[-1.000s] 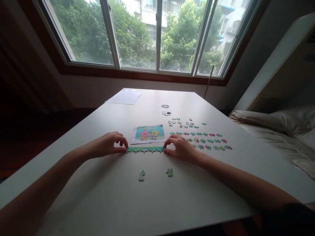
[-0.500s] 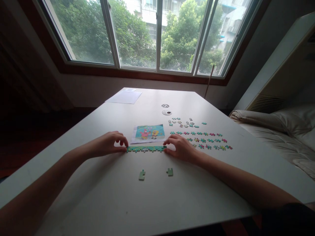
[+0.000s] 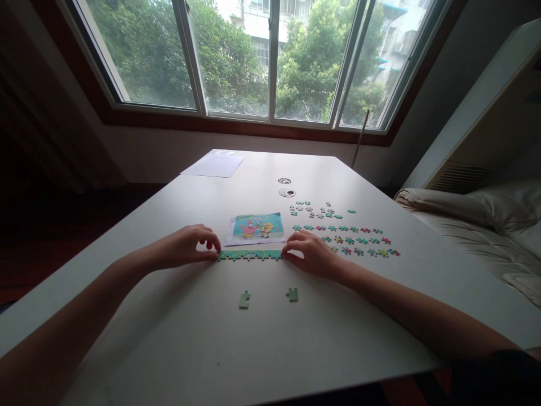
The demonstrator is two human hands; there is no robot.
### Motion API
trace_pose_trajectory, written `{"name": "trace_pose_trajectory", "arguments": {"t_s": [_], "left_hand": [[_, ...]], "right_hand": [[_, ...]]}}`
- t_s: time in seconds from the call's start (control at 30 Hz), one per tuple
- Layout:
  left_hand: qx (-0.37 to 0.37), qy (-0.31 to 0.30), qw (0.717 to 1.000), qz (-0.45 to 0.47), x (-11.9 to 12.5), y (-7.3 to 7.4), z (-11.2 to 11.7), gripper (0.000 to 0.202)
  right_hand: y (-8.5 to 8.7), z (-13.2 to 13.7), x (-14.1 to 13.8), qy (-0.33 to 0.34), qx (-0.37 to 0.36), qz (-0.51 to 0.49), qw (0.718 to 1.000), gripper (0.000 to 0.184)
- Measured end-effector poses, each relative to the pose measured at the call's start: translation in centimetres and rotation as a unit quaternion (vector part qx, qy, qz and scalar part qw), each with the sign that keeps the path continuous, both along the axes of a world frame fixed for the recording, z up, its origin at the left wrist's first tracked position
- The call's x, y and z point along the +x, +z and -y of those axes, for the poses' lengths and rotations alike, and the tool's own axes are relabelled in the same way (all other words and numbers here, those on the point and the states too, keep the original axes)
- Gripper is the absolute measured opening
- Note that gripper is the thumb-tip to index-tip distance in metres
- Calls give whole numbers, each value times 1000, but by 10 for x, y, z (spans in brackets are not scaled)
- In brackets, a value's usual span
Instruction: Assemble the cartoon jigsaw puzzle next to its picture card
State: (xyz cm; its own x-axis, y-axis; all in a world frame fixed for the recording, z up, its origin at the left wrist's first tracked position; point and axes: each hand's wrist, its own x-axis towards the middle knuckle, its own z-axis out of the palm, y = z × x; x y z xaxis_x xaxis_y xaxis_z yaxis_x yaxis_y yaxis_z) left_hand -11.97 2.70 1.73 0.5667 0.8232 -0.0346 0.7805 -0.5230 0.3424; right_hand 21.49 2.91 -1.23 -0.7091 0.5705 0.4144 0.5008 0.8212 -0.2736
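At frame centre, my left hand (image 3: 188,245) and right hand (image 3: 313,255), nearly closed, pinch the ends of one joined puzzle strip (image 3: 250,255); two loose pieces (image 3: 244,300), lower centre, and further pieces (image 3: 347,251), right, lie unjoined.

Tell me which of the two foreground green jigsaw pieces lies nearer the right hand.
The right green jigsaw piece; the left one lies farther from the right hand.

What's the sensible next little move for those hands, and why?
Perhaps the right hand should leave the puzzle strip and pick up the right green piece of the nearest pair: the strip looks joined, while that piece lies apart on the table.
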Motion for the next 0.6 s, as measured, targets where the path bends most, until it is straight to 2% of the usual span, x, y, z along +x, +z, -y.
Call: {"name": "trace_pose_trajectory", "arguments": {"t_s": [0.13, 0.6], "left_hand": [[4, -3, 1000, 6, 1, 0, 0, 21], [25, -14, 1000, 10, 6, -6, 1, 23]], "right_hand": [[-3, 1, 6, -16, 9, -25, 1000, 12], [-4, 8, 10, -61, 17, -9, 998, 12]]}}
